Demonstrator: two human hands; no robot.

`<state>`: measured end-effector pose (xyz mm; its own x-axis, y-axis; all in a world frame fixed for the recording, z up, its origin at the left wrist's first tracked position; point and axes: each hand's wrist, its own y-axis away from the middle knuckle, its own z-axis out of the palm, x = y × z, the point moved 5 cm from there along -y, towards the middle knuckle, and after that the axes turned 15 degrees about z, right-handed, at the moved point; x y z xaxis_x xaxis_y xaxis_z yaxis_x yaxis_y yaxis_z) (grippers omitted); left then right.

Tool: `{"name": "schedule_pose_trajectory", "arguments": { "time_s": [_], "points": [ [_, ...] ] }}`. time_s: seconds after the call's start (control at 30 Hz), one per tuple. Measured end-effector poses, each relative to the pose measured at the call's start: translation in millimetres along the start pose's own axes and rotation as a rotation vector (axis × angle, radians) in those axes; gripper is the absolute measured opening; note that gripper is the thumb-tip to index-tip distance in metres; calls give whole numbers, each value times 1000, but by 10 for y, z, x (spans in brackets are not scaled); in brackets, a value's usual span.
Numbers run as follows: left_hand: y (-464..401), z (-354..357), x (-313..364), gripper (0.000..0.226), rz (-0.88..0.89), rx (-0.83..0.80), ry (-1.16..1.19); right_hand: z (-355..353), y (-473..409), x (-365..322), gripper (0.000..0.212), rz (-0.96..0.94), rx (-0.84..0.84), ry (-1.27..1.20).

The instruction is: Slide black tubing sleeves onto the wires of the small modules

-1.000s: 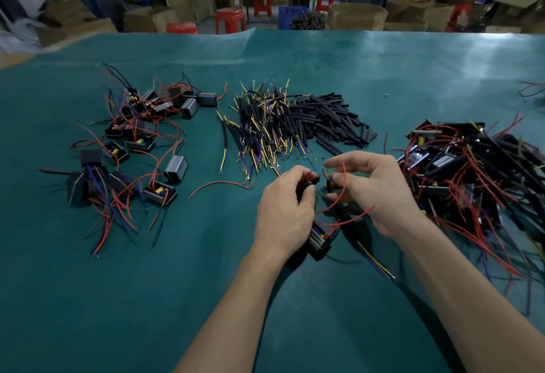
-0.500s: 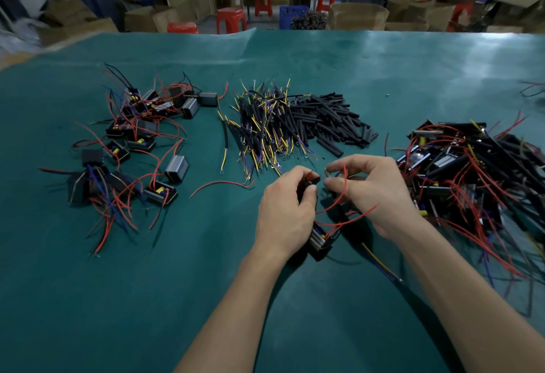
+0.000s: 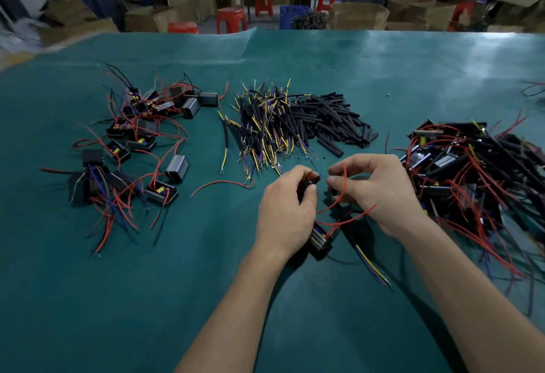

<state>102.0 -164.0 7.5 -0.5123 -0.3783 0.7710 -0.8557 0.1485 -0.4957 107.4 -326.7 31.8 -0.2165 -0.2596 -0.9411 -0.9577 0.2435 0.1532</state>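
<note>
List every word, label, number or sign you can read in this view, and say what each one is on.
None can be read.
Cardboard boxes behind the table: no print can be made out; too blurred.
Small modules on the left of the green mat: any markings are too small to read.
Black tubing sleeves: no print visible.
Module under the left hand: no legible marking.

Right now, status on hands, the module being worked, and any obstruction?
Left hand grips black sleeve. Right hand pinches red wire. Module lies below the hands, part hidden. Nothing blocking between hands.
</note>
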Motion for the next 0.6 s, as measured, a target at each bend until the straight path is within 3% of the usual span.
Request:
{"name": "schedule_pose_trajectory", "arguments": {
  "time_s": [0.17, 0.33, 0.6],
  "points": [
    [-1, -16, -5, 16, 4, 15, -22, -57, 2, -22, 21, -47, 91, 119],
    [-8, -5, -5, 18, -3, 15, 11, -1, 81, -113, 15, -219, 257, 379],
    [-18, -15, 10, 16, 47, 23, -6, 77, 147, -166, 11, -361, 157, 386]
  ]
}}
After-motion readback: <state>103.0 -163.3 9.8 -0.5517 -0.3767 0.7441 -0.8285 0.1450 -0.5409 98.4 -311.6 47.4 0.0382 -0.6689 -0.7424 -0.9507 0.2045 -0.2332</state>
